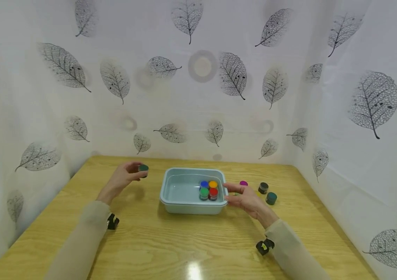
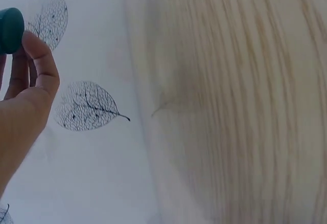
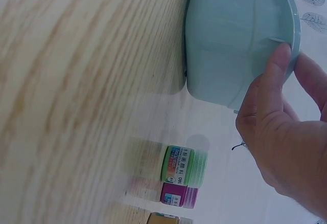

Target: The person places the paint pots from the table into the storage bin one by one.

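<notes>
My left hand [image 1: 122, 179] pinches a small dark green paint jar [image 1: 144, 168] above the table's left side; the jar's round end [image 2: 12, 30] shows at the edge of the left wrist view. At the middle of the table stands a pale blue plastic basin [image 1: 193, 209]. My right hand [image 1: 250, 201] grips the basin's right end, fingers and thumb [image 3: 276, 65] at the rim. Inside the basin, to the right, sit a blue jar [image 1: 203, 184], an orange jar [image 1: 213, 184], a green jar [image 1: 203, 193] and a red jar [image 1: 213, 194], bunched together.
Right of the basin are a magenta jar [image 1: 243, 183], a black jar [image 1: 263, 188], another dark green jar [image 1: 271, 198] and a yellow one partly behind my right hand. A light green jar [image 3: 179, 165] shows in the right wrist view. A leaf-print curtain [image 1: 198, 97] surrounds the wooden table [image 1: 142, 241].
</notes>
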A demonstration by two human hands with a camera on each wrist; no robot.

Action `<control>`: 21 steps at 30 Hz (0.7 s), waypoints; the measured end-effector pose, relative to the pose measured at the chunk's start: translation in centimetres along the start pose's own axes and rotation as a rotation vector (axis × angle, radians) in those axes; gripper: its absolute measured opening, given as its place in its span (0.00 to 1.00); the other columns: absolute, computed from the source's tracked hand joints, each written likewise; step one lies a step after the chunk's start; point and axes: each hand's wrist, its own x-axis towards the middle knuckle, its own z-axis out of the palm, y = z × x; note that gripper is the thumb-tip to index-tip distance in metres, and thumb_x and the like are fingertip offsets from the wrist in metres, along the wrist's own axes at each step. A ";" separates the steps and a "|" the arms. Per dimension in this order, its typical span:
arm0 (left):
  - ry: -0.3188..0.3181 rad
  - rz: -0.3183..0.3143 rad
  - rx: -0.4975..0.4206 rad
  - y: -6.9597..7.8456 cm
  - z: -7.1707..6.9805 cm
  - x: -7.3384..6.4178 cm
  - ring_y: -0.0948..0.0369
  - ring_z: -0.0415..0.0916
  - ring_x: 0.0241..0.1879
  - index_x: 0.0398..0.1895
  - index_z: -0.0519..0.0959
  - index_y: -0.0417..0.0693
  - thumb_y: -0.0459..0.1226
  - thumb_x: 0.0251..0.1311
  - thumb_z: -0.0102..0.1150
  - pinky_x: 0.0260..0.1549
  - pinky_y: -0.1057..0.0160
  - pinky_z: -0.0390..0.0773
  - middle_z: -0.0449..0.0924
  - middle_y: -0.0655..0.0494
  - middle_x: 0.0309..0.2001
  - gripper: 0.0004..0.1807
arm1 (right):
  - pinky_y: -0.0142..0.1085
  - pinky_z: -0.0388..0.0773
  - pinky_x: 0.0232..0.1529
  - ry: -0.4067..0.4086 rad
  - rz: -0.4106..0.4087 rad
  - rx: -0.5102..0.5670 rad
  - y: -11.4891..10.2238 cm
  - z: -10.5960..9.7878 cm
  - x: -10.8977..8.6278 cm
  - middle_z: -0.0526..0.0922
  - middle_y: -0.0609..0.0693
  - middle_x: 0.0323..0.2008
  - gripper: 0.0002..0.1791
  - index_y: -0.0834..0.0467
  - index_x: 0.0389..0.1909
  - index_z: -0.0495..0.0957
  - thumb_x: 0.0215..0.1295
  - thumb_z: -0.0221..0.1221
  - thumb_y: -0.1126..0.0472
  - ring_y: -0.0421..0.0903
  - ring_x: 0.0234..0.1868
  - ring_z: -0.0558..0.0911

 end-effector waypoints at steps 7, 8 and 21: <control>0.015 -0.003 0.081 1.0 1.4 0.3 0.58 0.76 0.44 0.57 0.78 0.45 0.49 0.57 0.69 0.45 0.55 0.79 0.81 0.51 0.45 0.28 | 0.39 0.82 0.54 -0.008 -0.002 -0.007 0.0 0.0 0.0 0.62 0.67 0.68 0.33 0.64 0.70 0.65 0.64 0.62 0.68 0.50 0.53 0.81; 0.018 0.004 0.091 1.1 1.6 0.3 0.58 0.76 0.44 0.56 0.79 0.45 0.49 0.57 0.69 0.45 0.56 0.78 0.81 0.51 0.45 0.27 | 0.39 0.82 0.54 -0.007 -0.001 -0.007 0.0 0.1 0.1 0.62 0.67 0.68 0.33 0.64 0.70 0.65 0.64 0.62 0.68 0.50 0.53 0.81; 0.012 0.067 0.127 2.7 4.1 0.8 0.56 0.78 0.46 0.51 0.83 0.48 0.49 0.51 0.73 0.44 0.60 0.82 0.85 0.51 0.44 0.25 | 0.39 0.83 0.53 0.002 0.002 0.006 -0.1 0.0 0.1 0.60 0.68 0.67 0.32 0.66 0.69 0.64 0.64 0.61 0.70 0.50 0.52 0.82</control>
